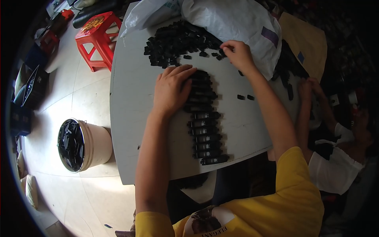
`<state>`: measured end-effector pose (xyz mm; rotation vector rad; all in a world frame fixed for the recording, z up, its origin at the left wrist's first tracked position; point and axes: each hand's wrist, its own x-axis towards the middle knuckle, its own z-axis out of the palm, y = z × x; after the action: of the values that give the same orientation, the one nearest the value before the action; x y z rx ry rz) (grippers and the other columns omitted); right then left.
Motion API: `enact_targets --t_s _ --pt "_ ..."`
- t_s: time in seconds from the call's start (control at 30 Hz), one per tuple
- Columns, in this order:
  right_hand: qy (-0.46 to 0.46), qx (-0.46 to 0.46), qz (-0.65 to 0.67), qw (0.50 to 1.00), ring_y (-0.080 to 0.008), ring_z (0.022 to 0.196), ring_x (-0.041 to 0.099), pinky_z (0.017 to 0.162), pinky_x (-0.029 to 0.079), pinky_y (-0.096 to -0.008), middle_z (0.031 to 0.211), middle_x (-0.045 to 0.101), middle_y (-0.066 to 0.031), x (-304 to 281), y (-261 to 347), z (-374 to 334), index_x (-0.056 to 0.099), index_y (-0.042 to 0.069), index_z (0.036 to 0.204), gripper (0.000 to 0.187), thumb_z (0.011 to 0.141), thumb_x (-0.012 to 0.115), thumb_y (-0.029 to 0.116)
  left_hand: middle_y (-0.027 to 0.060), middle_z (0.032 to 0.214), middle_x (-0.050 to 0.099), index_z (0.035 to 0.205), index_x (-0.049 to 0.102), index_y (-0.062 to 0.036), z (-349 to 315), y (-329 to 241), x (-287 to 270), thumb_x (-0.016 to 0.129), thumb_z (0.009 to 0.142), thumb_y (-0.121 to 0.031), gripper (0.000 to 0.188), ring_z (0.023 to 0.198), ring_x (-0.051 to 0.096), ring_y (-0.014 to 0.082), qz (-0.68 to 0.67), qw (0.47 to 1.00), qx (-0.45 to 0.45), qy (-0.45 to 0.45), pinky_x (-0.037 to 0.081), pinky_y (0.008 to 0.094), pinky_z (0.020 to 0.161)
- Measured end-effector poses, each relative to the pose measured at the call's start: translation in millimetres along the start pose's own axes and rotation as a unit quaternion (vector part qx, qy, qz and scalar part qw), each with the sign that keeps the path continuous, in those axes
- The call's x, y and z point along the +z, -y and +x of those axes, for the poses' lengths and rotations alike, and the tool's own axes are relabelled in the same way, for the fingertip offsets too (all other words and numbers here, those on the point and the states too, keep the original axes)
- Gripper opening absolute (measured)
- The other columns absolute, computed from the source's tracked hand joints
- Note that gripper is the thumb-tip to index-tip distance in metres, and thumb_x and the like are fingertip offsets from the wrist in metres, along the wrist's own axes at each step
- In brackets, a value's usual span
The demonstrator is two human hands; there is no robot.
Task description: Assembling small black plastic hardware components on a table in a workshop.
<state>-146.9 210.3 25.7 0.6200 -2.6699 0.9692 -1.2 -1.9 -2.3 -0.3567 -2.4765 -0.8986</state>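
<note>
A row of long black plastic parts [207,138] lies side by side on the table, running from its near edge toward the middle. My left hand [171,89] rests at the far end of this row, its fingers stretched over the parts and its thumb apart. Beyond it spreads a heap of small black plastic pieces [173,41]. My right hand [240,56] is at the heap's right side, by the white plastic bag [237,19]. Its thumb and fingertips are pinched together; whatever is between them is too small to make out.
Two small black pieces [245,97] lie alone on the white table [142,106]. Another person's hands [308,89] are at the right, near more black parts [290,91] and a brown paper sheet [308,43]. Leftward stand a red stool [98,39] and a filled white bucket [96,144].
</note>
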Motion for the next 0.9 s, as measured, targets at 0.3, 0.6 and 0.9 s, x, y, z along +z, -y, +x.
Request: enact_targets --t_s 0.3,0.6,0.9 --pt "-0.059 -0.038 0.019 0.997 -0.016 0.066 0.061 0.064 0.05 -0.0289 0.08 0.068 -0.0072 13.5 25.5 -8.6 0.068 0.004 0.092 0.013 0.083 0.061 0.008 0.0057 0.118 0.063 0.114 0.065 -0.011 2.4 -1.2 1.2 0.058 0.081 -0.006 0.035 0.108 0.056 0.0271 -0.018 1.0 0.012 -0.001 0.042 0.0384 0.095" --pt "-0.078 -0.001 0.146 0.986 -0.013 0.064 0.059 0.058 0.047 -0.0249 0.082 0.065 -0.0051 1.0 37.5 -106.0 0.067 0.002 0.091 0.009 0.084 0.06 0.002 0.0081 0.12 0.062 0.116 0.064 -0.0085 7.0 1.3 -5.4 0.056 0.083 -0.003 0.034 0.111 0.055 0.0276 -0.037 0.999 0.016 0.026 0.041 0.0363 0.098" --pt "-0.037 -0.193 0.102 0.975 -0.0322 0.121 0.048 0.103 0.038 -0.0417 0.129 0.052 -0.0159 42.3 48.0 -108.2 0.054 0.007 0.128 0.05 0.084 0.066 0.028 0.01 0.123 0.061 0.118 0.062 -0.0055 1.7 13.2 -3.6 0.054 0.088 -0.005 0.031 0.113 0.055 0.0257 -0.037 0.998 0.011 0.047 0.041 0.0361 0.098"
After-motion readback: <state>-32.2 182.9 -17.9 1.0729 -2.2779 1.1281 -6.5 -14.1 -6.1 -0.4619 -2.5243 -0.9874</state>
